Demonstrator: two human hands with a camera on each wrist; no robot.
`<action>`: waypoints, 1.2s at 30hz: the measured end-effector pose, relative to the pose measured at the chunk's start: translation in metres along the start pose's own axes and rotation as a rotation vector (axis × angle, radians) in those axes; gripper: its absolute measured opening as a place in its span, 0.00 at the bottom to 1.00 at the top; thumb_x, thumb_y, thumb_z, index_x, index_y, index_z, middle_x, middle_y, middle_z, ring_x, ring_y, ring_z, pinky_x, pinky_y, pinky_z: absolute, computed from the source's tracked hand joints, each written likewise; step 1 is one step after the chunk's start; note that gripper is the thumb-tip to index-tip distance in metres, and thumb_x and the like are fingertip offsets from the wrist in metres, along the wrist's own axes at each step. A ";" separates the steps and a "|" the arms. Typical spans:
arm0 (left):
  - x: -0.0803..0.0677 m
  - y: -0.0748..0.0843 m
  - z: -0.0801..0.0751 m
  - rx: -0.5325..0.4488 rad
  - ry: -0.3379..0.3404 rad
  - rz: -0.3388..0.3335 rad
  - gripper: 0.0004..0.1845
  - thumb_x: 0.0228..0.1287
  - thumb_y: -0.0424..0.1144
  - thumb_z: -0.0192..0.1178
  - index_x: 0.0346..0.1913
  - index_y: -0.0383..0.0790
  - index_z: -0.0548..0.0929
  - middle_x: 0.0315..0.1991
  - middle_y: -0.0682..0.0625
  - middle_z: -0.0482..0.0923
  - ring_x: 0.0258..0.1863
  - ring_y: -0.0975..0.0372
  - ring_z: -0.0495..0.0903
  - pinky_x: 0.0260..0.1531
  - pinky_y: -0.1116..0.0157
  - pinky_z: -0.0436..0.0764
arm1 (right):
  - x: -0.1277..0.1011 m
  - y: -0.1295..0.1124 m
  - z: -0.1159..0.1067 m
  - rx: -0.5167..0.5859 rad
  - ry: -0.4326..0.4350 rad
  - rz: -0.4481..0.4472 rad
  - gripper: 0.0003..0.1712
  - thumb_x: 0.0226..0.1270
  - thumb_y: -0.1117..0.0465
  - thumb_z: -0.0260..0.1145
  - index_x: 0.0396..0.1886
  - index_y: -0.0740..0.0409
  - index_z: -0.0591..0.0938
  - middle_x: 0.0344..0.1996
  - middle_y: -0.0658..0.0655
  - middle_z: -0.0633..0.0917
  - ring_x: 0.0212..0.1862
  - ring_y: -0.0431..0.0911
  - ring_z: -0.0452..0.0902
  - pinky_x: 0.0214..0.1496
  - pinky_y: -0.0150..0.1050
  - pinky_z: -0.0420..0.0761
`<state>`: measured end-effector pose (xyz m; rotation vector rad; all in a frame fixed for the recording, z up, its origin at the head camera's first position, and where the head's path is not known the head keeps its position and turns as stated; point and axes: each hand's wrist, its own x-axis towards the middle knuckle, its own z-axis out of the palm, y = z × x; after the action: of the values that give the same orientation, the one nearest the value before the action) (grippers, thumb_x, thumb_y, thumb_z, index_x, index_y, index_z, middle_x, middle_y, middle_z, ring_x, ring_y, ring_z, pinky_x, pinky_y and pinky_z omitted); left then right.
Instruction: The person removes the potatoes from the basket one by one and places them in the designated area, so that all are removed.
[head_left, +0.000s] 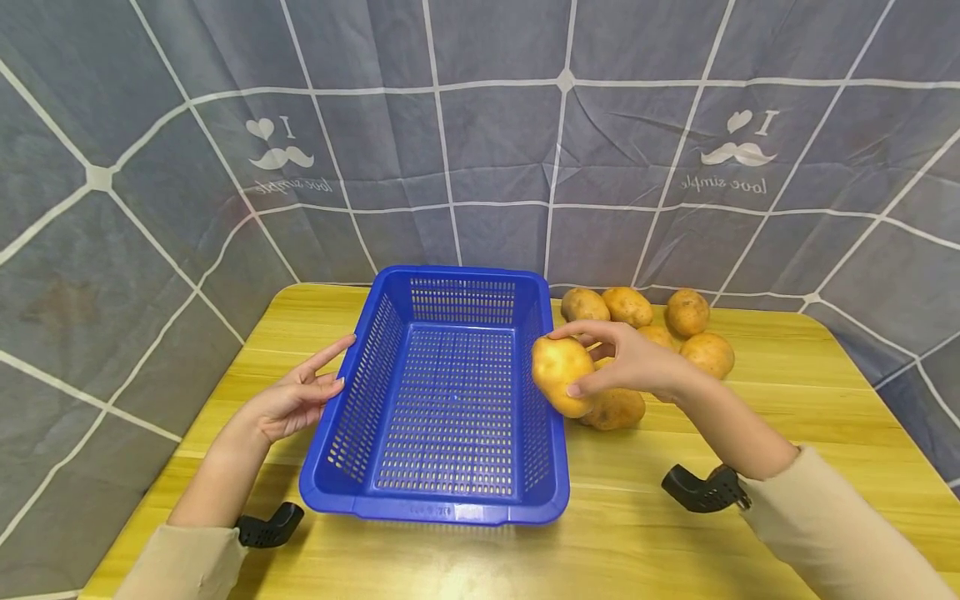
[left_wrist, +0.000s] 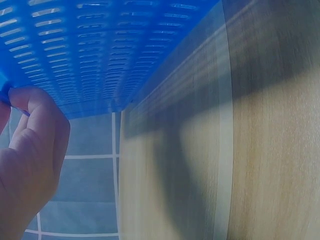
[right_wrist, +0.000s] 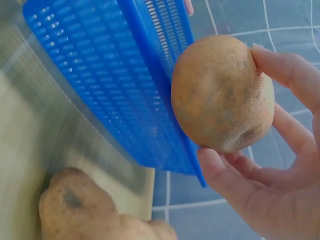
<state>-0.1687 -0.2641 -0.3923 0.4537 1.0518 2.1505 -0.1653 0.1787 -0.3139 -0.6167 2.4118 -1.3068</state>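
Observation:
My right hand (head_left: 626, 358) holds a potato (head_left: 561, 375) between thumb and fingertips, at the right rim of a blue plastic basket (head_left: 435, 510). In the right wrist view, the held potato (right_wrist: 222, 95) overlaps the basket's rim, with thumb and fingers on opposite sides of it. No potato shows inside the basket. At the basket's left rim, my left hand (head_left: 296, 396) grips the edge with thumb and index finger. The left wrist view has that hand (left_wrist: 35, 145) at the rim, bent fingers against the blue plastic.
Several more potatoes (head_left: 707, 354) lie on the wooden table (head_left: 795, 400) right of the basket, one potato (head_left: 617, 410) partly under my right hand. A grey curtain (head_left: 495, 150) with white lines hangs behind and at both sides. Black devices (head_left: 701, 490) sit at both wrists.

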 end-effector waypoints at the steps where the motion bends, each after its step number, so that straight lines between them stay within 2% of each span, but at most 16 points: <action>1: 0.000 0.000 0.000 -0.001 -0.004 -0.002 0.31 0.69 0.20 0.37 0.63 0.57 0.69 0.52 0.41 0.75 0.47 0.54 0.80 0.47 0.59 0.79 | -0.001 0.001 -0.001 -0.004 0.005 0.005 0.37 0.45 0.61 0.75 0.59 0.53 0.74 0.52 0.61 0.74 0.48 0.55 0.73 0.47 0.43 0.78; 5: 0.000 0.001 0.001 0.000 -0.009 -0.005 0.31 0.70 0.20 0.37 0.64 0.57 0.69 0.52 0.41 0.75 0.47 0.54 0.80 0.47 0.59 0.79 | -0.006 0.005 -0.006 -0.008 0.008 0.021 0.38 0.46 0.60 0.75 0.60 0.54 0.73 0.52 0.62 0.73 0.48 0.55 0.72 0.46 0.42 0.77; 10: 0.001 0.001 0.001 0.011 0.002 -0.007 0.32 0.70 0.21 0.38 0.69 0.56 0.63 0.52 0.41 0.75 0.46 0.54 0.80 0.47 0.60 0.79 | -0.010 0.010 -0.009 -0.009 0.012 0.032 0.37 0.46 0.60 0.75 0.60 0.55 0.73 0.52 0.63 0.74 0.48 0.55 0.72 0.45 0.42 0.77; 19: 0.001 0.002 0.000 0.037 -0.015 0.003 0.31 0.69 0.20 0.39 0.65 0.57 0.67 0.52 0.41 0.75 0.47 0.54 0.79 0.48 0.59 0.79 | -0.017 0.018 -0.016 -0.053 0.043 0.004 0.36 0.46 0.61 0.75 0.58 0.55 0.74 0.51 0.60 0.77 0.48 0.54 0.73 0.51 0.45 0.72; 25: 0.000 0.001 -0.001 0.045 -0.017 -0.002 0.32 0.69 0.20 0.38 0.66 0.57 0.67 0.51 0.41 0.76 0.47 0.54 0.80 0.48 0.59 0.79 | -0.025 0.026 -0.022 -0.020 0.037 -0.005 0.37 0.46 0.64 0.75 0.59 0.58 0.73 0.52 0.62 0.76 0.47 0.55 0.73 0.46 0.44 0.77; 36: 0.000 0.001 -0.002 0.039 -0.026 -0.002 0.32 0.69 0.20 0.38 0.66 0.57 0.67 0.51 0.41 0.75 0.47 0.54 0.80 0.48 0.59 0.79 | -0.044 0.041 -0.033 -0.049 0.063 0.060 0.37 0.47 0.62 0.74 0.60 0.58 0.72 0.53 0.67 0.72 0.47 0.55 0.72 0.41 0.43 0.78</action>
<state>-0.1705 -0.2654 -0.3933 0.4979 1.0811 2.1199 -0.1527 0.2450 -0.3280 -0.5189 2.4994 -1.2642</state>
